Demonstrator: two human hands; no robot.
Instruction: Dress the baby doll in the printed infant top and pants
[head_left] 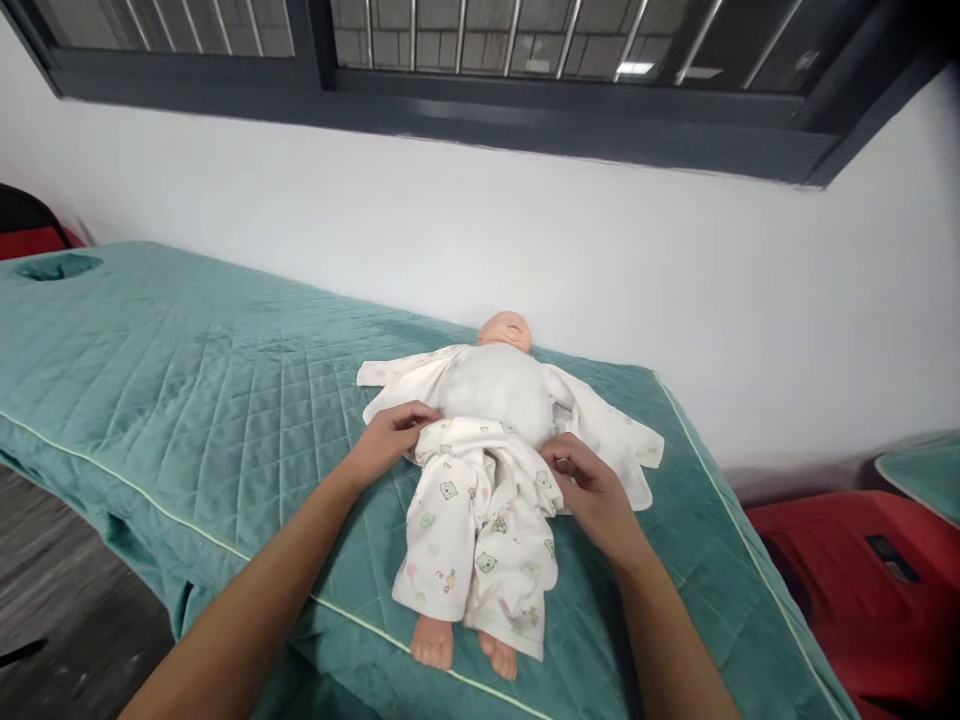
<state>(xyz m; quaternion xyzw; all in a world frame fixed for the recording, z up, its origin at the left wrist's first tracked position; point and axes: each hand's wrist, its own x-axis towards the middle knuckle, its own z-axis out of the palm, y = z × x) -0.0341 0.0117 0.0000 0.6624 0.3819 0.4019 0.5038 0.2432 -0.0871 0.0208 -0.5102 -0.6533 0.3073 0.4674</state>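
Note:
A baby doll (504,330) lies on its back, head toward the wall and bare feet near the bed's front edge. Printed white baby pants (480,520) cover its legs up to the waist. Beneath its white cloth torso (496,385) a white baby shirt (611,435) is spread open, sleeves out to both sides. My left hand (394,435) pinches the pants' waistband at the left. At the right side of the waistband, my right hand (589,485) has its fingers curled on the pants' fabric. Both thumbs are partly hidden.
The doll rests on a massage bed with a green quilted cover (225,400), which has a face hole (60,266) at the far left. A white wall (300,200) with a barred window stands behind. A red plastic chair (847,590) is at the right.

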